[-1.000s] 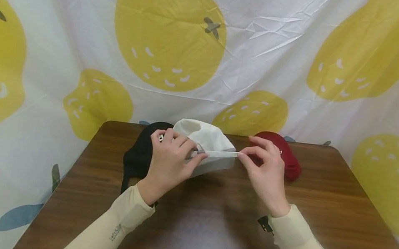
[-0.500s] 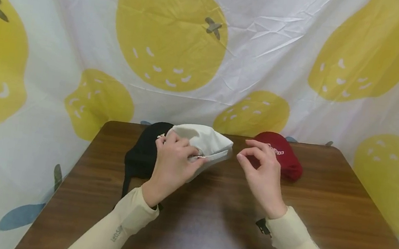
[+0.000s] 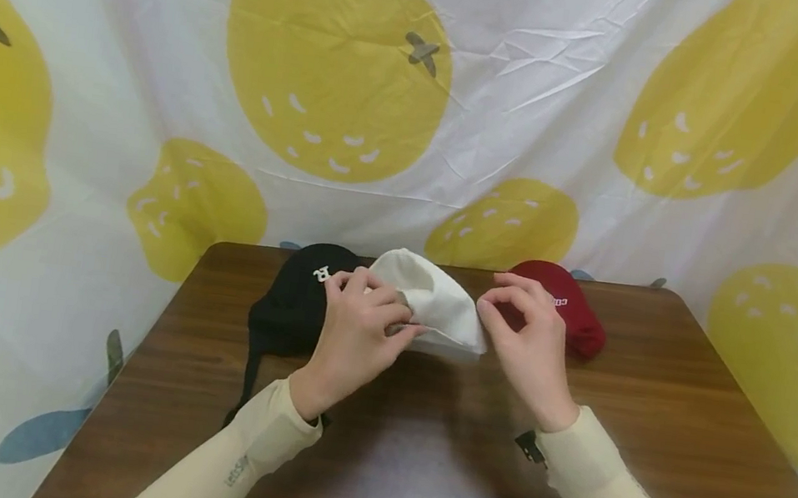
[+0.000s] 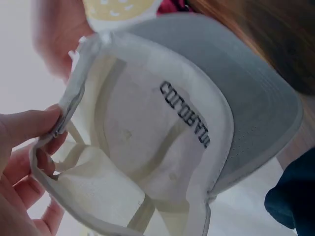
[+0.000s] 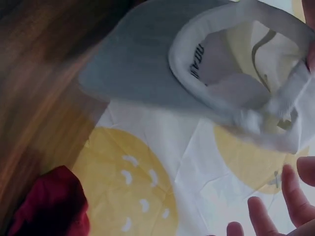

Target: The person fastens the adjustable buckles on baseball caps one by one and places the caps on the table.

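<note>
Off the table, my left hand (image 3: 358, 332) grips a white baseball cap (image 3: 438, 300) by its back edge, thumb and fingers pinching the strap area. The left wrist view looks into the cap's inside (image 4: 142, 118), with dark lettering inside the front and a grey brim underside (image 4: 231, 73). Just right of the cap is my right hand (image 3: 532, 355), its fingers loosely bent. The right wrist view shows these fingers (image 5: 261, 216) apart from the cap, with nothing between them; there the cap's band (image 5: 246, 120) is blurred.
A black cap (image 3: 297, 303) with a white letter lies on the brown wooden table (image 3: 649, 417), behind and left of my left hand. A red cap (image 3: 583, 315) lies behind my right hand. A lemon-print cloth (image 3: 343, 216) hangs behind the table.
My right hand has let go of the white strap it was pinching a second ago. In my left hand, the white cap has turned and shifted right, towards my right fingers.
</note>
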`<act>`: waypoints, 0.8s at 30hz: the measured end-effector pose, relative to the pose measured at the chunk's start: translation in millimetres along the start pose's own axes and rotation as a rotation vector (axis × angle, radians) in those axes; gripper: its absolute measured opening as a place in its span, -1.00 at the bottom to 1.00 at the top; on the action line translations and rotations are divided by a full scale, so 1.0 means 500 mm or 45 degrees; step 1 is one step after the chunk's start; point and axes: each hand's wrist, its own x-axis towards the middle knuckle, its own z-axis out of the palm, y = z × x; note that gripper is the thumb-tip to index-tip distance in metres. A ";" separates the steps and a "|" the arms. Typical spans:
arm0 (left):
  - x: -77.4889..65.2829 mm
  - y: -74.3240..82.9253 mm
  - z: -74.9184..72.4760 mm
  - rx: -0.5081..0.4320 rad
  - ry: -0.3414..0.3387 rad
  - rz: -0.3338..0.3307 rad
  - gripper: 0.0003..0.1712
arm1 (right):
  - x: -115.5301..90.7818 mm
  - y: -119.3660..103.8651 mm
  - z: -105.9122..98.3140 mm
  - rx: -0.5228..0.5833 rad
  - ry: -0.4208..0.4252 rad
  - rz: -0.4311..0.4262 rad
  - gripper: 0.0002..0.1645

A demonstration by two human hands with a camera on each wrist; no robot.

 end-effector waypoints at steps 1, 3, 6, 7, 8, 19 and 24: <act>-0.001 0.002 0.000 0.027 -0.007 0.020 -0.84 | 0.003 -0.003 -0.002 -0.003 -0.005 -0.004 -0.79; -0.004 0.008 -0.001 0.075 -0.028 0.048 -0.84 | 0.013 -0.007 -0.005 -0.006 -0.033 -0.014 -0.68; -0.007 0.013 -0.003 0.109 -0.056 0.065 -0.85 | 0.033 -0.015 -0.009 -0.041 -0.156 0.027 -0.42; -0.008 0.015 -0.003 0.112 -0.064 0.067 -0.86 | 0.041 -0.018 -0.010 -0.057 -0.207 0.049 -0.32; -0.009 0.017 -0.004 0.112 -0.071 0.068 -0.86 | 0.049 -0.022 -0.010 -0.074 -0.263 0.081 -0.24; -0.022 0.028 -0.001 0.104 -0.122 0.091 -0.83 | 0.133 -0.066 0.030 -0.065 -0.668 0.286 0.07; -0.030 0.027 -0.001 0.097 -0.144 0.114 -0.80 | 0.138 -0.069 0.061 -0.065 -0.835 0.323 0.12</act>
